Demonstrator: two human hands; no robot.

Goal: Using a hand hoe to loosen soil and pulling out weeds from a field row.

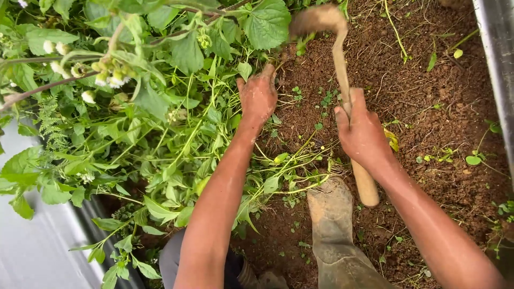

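From the head view, looking straight down, the right hand (363,134) is closed round the wooden handle of a short hoe (342,80), gripping about midway so the butt end sticks out below the wrist and the curved blade end is raised and blurred near the top edge of the soil bed. The left hand (258,96) lies mostly open, fingers loosely together and caked with earth, pressed against the weeds (160,123) where their stems meet the bare soil (417,91); I cannot tell whether it has any stem pinched. A muddy boot (332,225) stands in the soil just below the hands, beside cut stems lying flat. A grey metal wall (498,64) edges the bed on the right. To my eye, the safe way to work here is to keep the left hand well to the side of the blade's path, holding the foliage back, and to strike low at the roots.
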